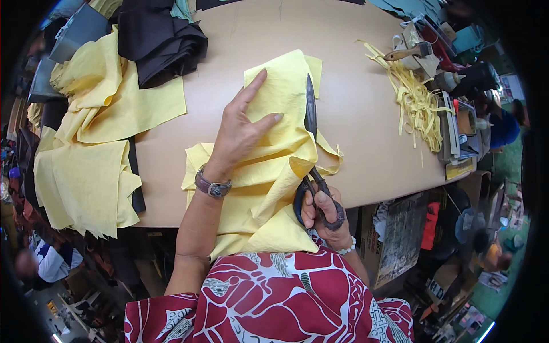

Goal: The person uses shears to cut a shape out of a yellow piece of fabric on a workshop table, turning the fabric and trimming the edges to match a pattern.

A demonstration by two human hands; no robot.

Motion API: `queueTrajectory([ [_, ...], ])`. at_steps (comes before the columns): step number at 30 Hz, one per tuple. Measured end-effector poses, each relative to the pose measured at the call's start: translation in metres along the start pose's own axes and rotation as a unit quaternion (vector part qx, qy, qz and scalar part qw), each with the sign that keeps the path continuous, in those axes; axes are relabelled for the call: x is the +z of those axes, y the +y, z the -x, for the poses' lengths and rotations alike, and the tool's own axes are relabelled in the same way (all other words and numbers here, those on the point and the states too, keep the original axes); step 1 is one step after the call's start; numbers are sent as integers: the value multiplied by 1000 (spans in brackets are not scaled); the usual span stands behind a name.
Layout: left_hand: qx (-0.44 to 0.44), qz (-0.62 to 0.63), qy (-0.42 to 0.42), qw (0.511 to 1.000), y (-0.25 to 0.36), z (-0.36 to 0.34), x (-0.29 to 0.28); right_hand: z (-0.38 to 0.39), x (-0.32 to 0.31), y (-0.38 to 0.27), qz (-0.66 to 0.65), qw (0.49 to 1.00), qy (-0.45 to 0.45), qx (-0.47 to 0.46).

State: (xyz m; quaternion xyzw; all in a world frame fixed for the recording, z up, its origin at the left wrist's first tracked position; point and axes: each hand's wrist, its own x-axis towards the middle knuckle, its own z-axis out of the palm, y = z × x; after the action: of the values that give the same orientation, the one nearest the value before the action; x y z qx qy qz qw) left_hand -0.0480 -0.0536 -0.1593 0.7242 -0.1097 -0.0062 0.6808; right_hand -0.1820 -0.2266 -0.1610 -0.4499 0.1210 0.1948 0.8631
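Observation:
A length of yellow cloth lies on the table in front of me, its near part bunched and hanging over the edge toward my lap. My left hand rests on it with fingers and thumb spread apart. In my right hand is a pair of dark scissors, its handles gripped at the table's front edge. The blades point away from me along the cloth's right side. A narrow yellow strip curls on the table just right of the blades. Folds of cloth partly cover the scissors near their pivot.
More yellow cloth is piled at the left, beside folded dark brown cloth. A heap of thin yellow strips lies at the right. Near it are a brush and a tray of tools along the tabletop's right edge.

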Motion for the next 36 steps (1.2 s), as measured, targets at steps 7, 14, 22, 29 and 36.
queueTrajectory([
  [7, 3, -17, -9, 1000, -2, 0, -2, 0, 2, 0, 12, 999, 22, 23],
  [14, 0, -6, -2, 1000, -3, 0, -1, 1, 3, 1, 25, 999, 20, 26],
  [22, 0, -19, -2, 1000, -4, 0, -1, 0, 4, 2, 39, 998, 24, 40],
  [29, 5, -28, -11, 1000, -4, 1, -1, 2, 6, 7, 33, 999, 24, 5],
  [36, -25, -14, -19, 999, 0, 13, 3, -6, 6, 3, 111, 994, 18, -10],
])
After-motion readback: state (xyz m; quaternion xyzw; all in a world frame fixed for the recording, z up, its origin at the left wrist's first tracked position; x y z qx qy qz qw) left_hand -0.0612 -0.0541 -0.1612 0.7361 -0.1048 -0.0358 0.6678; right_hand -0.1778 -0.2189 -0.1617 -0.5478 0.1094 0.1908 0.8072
